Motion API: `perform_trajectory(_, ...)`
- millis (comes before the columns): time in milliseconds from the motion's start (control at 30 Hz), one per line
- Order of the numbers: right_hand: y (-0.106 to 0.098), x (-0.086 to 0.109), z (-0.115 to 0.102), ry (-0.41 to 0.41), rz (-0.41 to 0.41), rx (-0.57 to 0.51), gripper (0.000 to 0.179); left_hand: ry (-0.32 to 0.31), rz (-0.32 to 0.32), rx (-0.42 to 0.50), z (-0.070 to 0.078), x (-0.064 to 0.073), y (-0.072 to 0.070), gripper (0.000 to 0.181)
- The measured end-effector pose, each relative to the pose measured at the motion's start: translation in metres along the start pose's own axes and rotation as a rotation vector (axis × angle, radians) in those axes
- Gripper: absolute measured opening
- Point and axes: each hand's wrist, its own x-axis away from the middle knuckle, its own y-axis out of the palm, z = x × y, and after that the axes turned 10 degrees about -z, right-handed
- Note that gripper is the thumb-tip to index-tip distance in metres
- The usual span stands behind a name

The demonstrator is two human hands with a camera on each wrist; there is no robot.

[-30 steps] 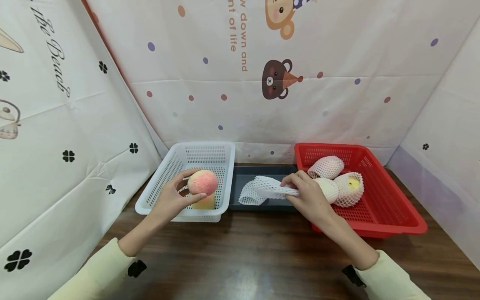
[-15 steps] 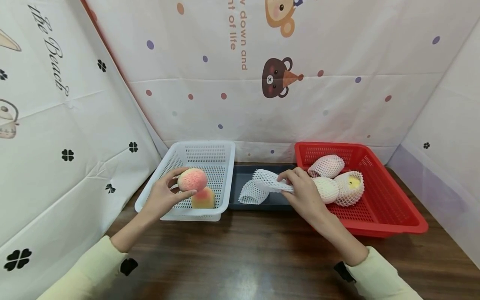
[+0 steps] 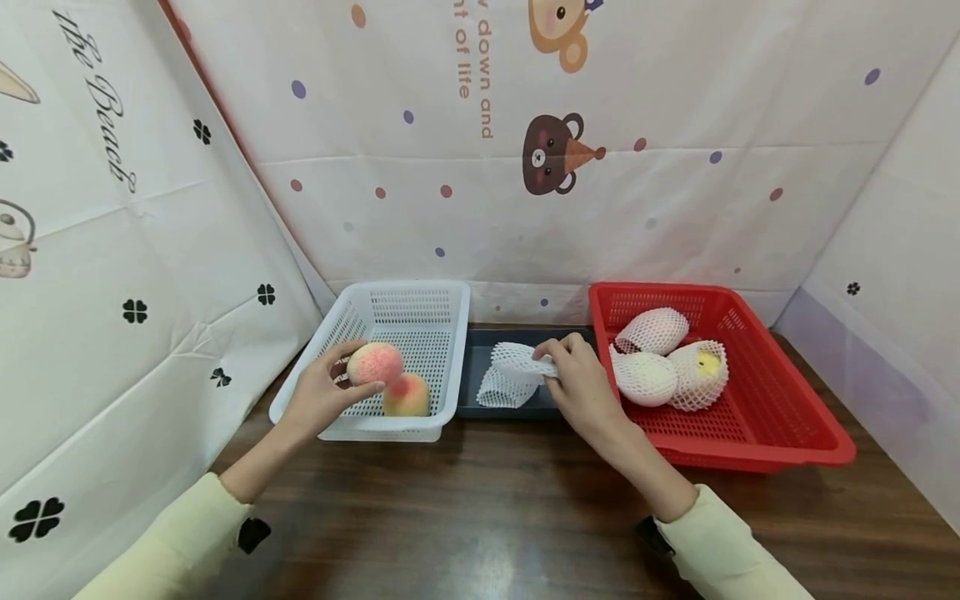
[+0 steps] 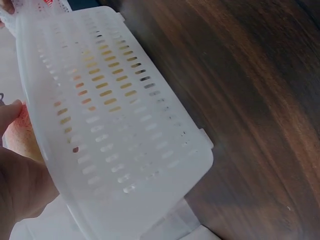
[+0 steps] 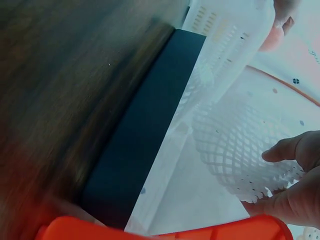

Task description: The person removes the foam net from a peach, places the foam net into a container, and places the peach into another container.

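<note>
Over the white basket (image 3: 442, 367), my left hand (image 3: 318, 400) grips a pink-and-yellow peach (image 3: 375, 364) between thumb and fingers. A second peach (image 3: 407, 398) lies in that basket, just below the held one. My right hand (image 3: 581, 383) pinches one end of a white foam net sleeve (image 3: 517, 357) above the dark tray (image 3: 547, 410). Another foam net sleeve (image 3: 504, 390) lies in the tray beneath it. In the left wrist view the basket wall partly covers the held peach (image 4: 24, 136).
A red basket (image 3: 795, 425) stands at the right with three net-wrapped fruits, one of them a yellow fruit (image 3: 707, 363). The dark tray sits between both baskets on a brown wooden table (image 3: 450, 517). Printed cloth (image 3: 375, 233) hangs behind.
My left hand has moved left with the peach, uncovering the second peach below. My right hand has carried the net sleeve left, away from the red basket.
</note>
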Motion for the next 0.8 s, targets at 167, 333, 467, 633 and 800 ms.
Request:
perform_trajectory(167,0.007,-0.007,-0.001,0.035,-0.022,-0.005,0.030,-0.024,0.000,-0.021,-0.002,0.002,-0.002,0.074)
perform_trajectory(333,0.012,-0.013,-0.001,0.041,-0.025,0.018,0.030,-0.020,-0.001,-0.045,-0.001,0.002,-0.003,0.074)
perform_trajectory(467,0.016,-0.017,-0.001,0.026,0.010,0.051,0.029,-0.008,-0.008,-0.062,-0.001,-0.001,-0.003,0.072)
perform_trajectory(633,0.019,-0.020,0.001,-0.004,0.056,0.088,0.027,-0.019,-0.014,-0.087,-0.003,-0.003,-0.005,0.073)
perform_trajectory(800,0.021,-0.023,0.005,0.006,0.075,0.124,0.026,-0.035,-0.040,-0.119,-0.002,-0.005,-0.007,0.075)
